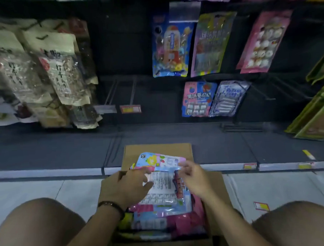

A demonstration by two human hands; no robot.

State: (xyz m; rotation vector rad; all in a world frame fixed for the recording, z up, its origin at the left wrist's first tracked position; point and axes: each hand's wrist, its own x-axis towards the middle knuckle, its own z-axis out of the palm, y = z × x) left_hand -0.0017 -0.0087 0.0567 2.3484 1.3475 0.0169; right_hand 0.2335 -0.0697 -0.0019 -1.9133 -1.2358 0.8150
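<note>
1. Step in hand: you are taking one candy packet (pixel 163 186) from the cardboard box (pixel 158 149), which stands open on the floor between your knees. Judging by the display ahead, this is restocking.
2. Left hand (pixel 129 187): your thumb and fingers close on the packet's left edge and pinch the film.
3. Right hand (pixel 196 179): your curled fingertips pinch the packet's upper right corner.
4. Position: the packet lies nearly flat, back face up, at the top of the box. It rests on the loose packets (pixel 152 223) beneath it.
5. Materials: the packet is thin, glossy, limp film, rectangular with rounded corners. It carries a white printed label panel with pink and blue margins. The box is matte brown corrugated board with its flaps folded outward.
6. Next move, as a judgement: raise the packet clear, turn its printed face forward, and bring its top edge to the wire hooks (pixel 132 90) above the price tag (pixel 130 109), left of the hanging packets (pixel 198 99). The hang hole cannot be made out here. The film looks slippery, so keep both pinches firm.
</note>
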